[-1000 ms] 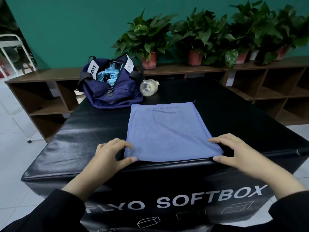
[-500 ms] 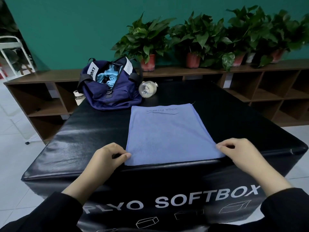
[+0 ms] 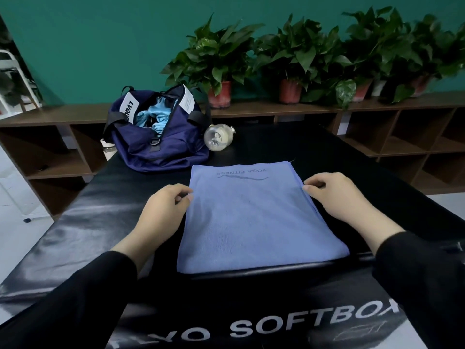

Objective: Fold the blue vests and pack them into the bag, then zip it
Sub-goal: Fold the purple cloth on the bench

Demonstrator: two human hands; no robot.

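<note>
- One blue cloth (image 3: 256,217) lies flat on the near part of a black padded box (image 3: 83,230), its near edge at the box's front edge; it reads "YOGA FITNESS" upside down along the far end.
- Two bare hands in black sleeves work it: the left hand (image 3: 163,210) pinches the left edge between thumb and fingers, and the right hand (image 3: 337,192) pinches the right edge the same way, both closed on the cloth.
- One navy duffel bag (image 3: 161,137) sits at the far left of the box, unzipped, with light-blue garments (image 3: 154,117) bunched inside.
- The bag carries two white tags; the left one reads "LVQIU", cut off by a fold, and the right one's print is too small to read.
- One clear bottle (image 3: 218,137) lies on its side just right of the bag.
- At least four potted plants (image 3: 219,61) line a brown shelf unit (image 3: 402,137) against the green wall.
- The box front shows "SOFTBOX" in white.
</note>
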